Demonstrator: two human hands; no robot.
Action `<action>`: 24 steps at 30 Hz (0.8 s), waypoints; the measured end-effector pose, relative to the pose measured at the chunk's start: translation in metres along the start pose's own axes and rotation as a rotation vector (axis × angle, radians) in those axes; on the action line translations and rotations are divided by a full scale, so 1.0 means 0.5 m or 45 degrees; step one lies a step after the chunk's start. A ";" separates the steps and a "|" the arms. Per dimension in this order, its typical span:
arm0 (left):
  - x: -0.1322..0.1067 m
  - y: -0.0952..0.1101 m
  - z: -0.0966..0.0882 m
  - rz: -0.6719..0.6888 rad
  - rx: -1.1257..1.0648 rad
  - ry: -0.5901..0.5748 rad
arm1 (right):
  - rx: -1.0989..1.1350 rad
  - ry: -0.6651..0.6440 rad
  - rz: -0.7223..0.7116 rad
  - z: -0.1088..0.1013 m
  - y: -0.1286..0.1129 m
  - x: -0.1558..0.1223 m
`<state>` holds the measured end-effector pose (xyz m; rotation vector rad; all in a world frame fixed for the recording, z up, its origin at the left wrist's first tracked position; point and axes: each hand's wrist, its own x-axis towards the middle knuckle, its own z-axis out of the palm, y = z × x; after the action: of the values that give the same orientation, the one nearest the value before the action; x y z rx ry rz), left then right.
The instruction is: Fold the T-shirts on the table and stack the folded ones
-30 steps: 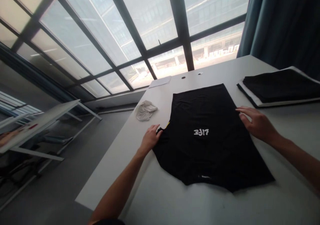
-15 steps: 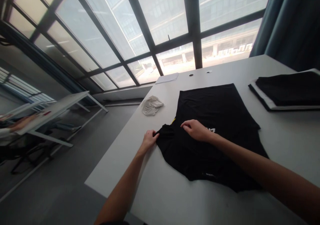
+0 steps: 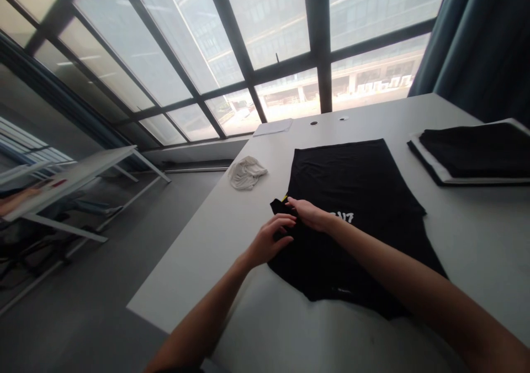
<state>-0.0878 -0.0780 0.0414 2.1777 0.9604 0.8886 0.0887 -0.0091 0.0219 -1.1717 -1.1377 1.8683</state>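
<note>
A black T-shirt [image 3: 343,174] with white lettering lies spread on the white table [image 3: 186,257]. My left hand [image 3: 271,239] is over its left edge, thumb and fingers apart around a dark fold, with no firm grip showing. Just beyond it, my right hand [image 3: 309,214] reaches across the shirt with its fingers closed at the cloth beside a small yellow tag [image 3: 284,198]. The fingertips overlap the fabric there, so the exact pinch is partly hidden. My right forearm covers part of the shirt's near side.
A crumpled white cloth [image 3: 247,173] lies left of the shirt. Folded black and white garments [image 3: 476,152] are stacked at the right. Papers [image 3: 273,127] rest at the far edge by the windows. Another person's arm [image 3: 19,200] shows at a table on the far left.
My left hand has let go of the shirt's left corner and moved right, its fingers opening. My right hand has moved slightly left to the yellow tag. The corner is now drawn in.
</note>
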 end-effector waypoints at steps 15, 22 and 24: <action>-0.044 -0.022 -0.008 -0.050 0.549 -0.346 | -0.690 0.460 -0.431 -0.029 0.053 0.042; -0.040 -0.022 -0.003 -0.002 0.492 -0.397 | -0.800 0.478 -0.353 -0.031 0.039 0.039; -0.043 -0.019 -0.002 0.015 0.432 -0.434 | -0.898 0.484 -0.332 -0.031 0.037 0.035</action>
<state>-0.1033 -0.0894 0.0281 2.5138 0.9796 0.3540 0.0947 0.0031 -0.0044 -1.5694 -1.6782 0.9966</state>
